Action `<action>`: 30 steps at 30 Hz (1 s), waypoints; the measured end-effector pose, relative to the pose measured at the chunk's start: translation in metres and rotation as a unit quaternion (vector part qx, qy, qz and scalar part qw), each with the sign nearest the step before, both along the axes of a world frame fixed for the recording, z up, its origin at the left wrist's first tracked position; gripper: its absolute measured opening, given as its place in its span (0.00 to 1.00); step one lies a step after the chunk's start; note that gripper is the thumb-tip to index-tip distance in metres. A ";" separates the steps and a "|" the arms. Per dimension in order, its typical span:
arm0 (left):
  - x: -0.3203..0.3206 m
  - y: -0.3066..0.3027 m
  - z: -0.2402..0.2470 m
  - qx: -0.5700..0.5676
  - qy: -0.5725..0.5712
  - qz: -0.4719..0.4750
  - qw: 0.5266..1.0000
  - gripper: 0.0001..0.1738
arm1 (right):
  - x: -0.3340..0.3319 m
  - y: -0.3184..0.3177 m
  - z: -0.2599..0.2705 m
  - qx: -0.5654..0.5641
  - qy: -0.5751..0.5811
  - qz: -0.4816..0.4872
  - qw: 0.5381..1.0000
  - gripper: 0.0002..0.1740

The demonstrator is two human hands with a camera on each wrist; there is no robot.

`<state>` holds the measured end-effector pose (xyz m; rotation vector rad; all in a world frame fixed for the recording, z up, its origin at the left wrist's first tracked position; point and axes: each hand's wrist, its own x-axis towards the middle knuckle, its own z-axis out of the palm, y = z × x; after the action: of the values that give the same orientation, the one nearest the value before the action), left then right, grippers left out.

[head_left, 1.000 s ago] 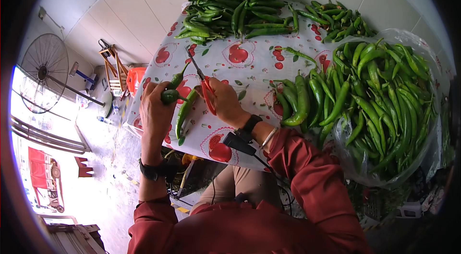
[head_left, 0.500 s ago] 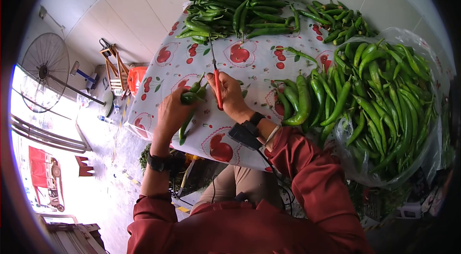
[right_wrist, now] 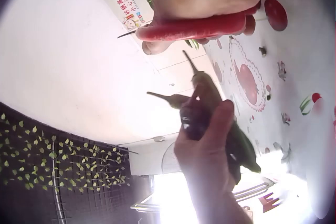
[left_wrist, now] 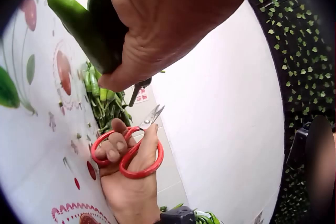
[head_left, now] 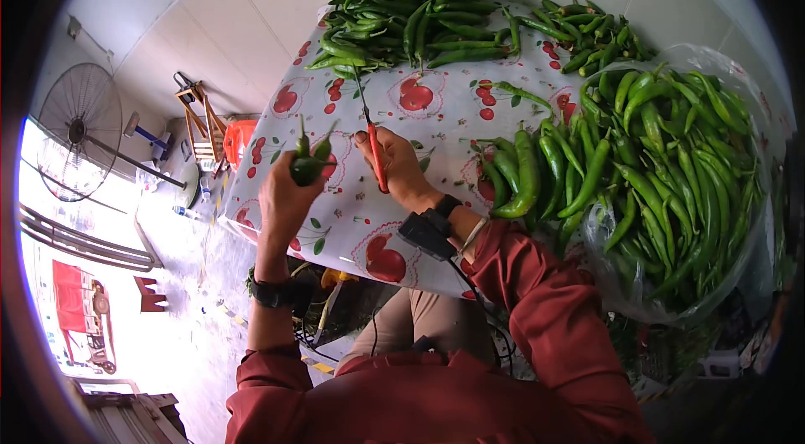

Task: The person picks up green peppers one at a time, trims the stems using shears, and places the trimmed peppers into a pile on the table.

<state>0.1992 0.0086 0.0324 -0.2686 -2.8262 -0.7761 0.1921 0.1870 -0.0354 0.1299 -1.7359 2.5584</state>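
Observation:
My left hand (head_left: pixel 285 205) grips a small bunch of green chili peppers (head_left: pixel 309 169) above the left part of the table, with thin stems pointing up. In the left wrist view, the blunt ends of two peppers (left_wrist: pixel 79 24) stick out past the thumb. To the right of that bunch, my right hand (head_left: pixel 398 166) holds red-handled scissors (head_left: pixel 377 160), blades pointing toward the far side of the table. The left wrist view shows fingers through the red loops and the scissor tips slightly apart. A gap separates the blades from the stems.
A cloth with red fruit prints (head_left: pixel 436 234) covers the table. At the back lies a large chili heap (head_left: pixel 419 12), with a smaller chili pile (head_left: pixel 595 37) to its right. An open plastic bag (head_left: pixel 604 255) full of chilies stands at right. A floor fan (head_left: pixel 77 129) stands at left.
My left hand moved right toward the scissors, then back left, stems now upright. The long pepper hanging below it no longer shows there. The scissors swung from pointing up-left to nearly straight ahead.

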 end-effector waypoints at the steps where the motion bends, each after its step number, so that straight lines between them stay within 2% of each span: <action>1: 0.000 -0.003 0.003 0.003 0.025 0.016 1.000 0.27 | 0.000 -0.003 0.000 0.060 0.015 -0.017 0.998 0.20; 2: 0.000 -0.005 0.006 -0.009 0.062 0.018 0.998 0.27 | 0.000 -0.004 0.001 0.119 0.032 -0.034 0.992 0.22; 3: 0.002 -0.006 0.011 -0.008 0.062 0.019 0.998 0.27 | 0.002 -0.005 0.002 0.119 0.032 -0.033 0.992 0.22; 5: 0.003 -0.005 0.019 -0.012 0.127 0.025 0.991 0.27 | 0.006 -0.006 0.004 0.194 0.065 -0.016 0.979 0.19; 6: 0.002 -0.007 0.019 -0.007 0.147 0.026 0.989 0.27 | 0.007 -0.005 0.005 0.210 0.081 -0.021 0.974 0.22; 7: 0.002 -0.006 0.019 -0.007 0.147 0.025 0.989 0.27 | 0.008 -0.006 0.004 0.210 0.081 -0.022 0.974 0.22; 9: 0.004 -0.007 0.022 0.009 0.166 0.014 0.986 0.25 | 0.008 -0.009 0.002 0.184 0.113 -0.024 0.976 0.30; 16: 0.015 0.001 0.029 0.022 0.159 0.004 0.987 0.24 | 0.012 -0.006 0.007 0.226 0.103 -0.015 0.969 0.31; 18: 0.019 0.005 0.031 0.037 0.121 -0.002 0.992 0.25 | 0.013 -0.005 0.009 0.241 0.119 -0.015 0.963 0.28; 28: 0.021 0.008 0.026 0.034 0.115 -0.014 0.993 0.26 | 0.011 -0.005 0.006 0.207 0.099 -0.022 0.973 0.26; 30: 0.023 0.009 0.027 0.026 0.117 -0.027 0.992 0.26 | 0.009 -0.006 0.003 0.190 0.120 -0.028 0.974 0.30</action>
<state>0.2220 0.0172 0.0592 -0.4014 -2.5855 -0.7725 0.2008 0.1807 -0.0322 0.3803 -2.0672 2.0419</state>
